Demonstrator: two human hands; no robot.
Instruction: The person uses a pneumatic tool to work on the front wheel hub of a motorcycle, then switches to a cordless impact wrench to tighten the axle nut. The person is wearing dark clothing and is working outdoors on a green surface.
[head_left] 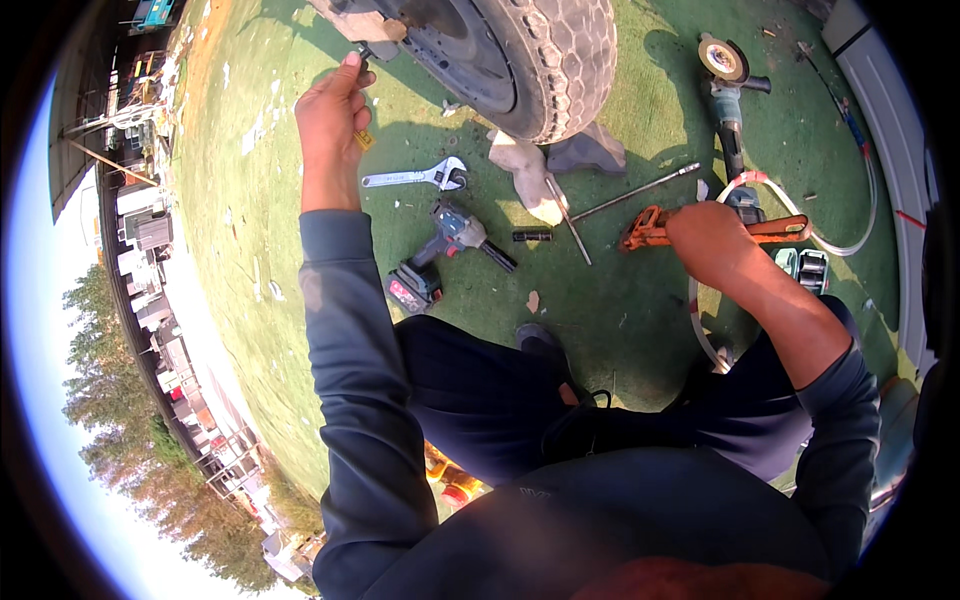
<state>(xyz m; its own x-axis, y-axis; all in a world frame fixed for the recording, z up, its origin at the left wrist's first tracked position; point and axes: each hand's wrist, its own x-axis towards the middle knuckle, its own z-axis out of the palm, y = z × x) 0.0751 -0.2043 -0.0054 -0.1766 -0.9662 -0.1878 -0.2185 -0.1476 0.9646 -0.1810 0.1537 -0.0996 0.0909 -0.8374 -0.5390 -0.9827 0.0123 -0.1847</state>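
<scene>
My right hand [710,240] is closed around the handle of an orange pipe wrench [780,231], its jaw end pointing left, held over the ground. Up ahead on the left, my left hand [335,105] reaches to a metal part [365,25] beside a tyred wheel [545,70]. Its thumb and fingers pinch a small dark piece just under that part; I cannot make out what it is. A small yellow thing [363,139] shows at the lower fingers of this hand. Below it lies a silver adjustable wrench [410,179], apart from the hand.
Nearby on the green ground lie a cordless impact wrench [455,232], a black socket [532,236] and crossed metal rods [640,191]. Stones [525,172] sit against the tyre. An angle grinder [728,100] and a pale hose [840,248] are at the right.
</scene>
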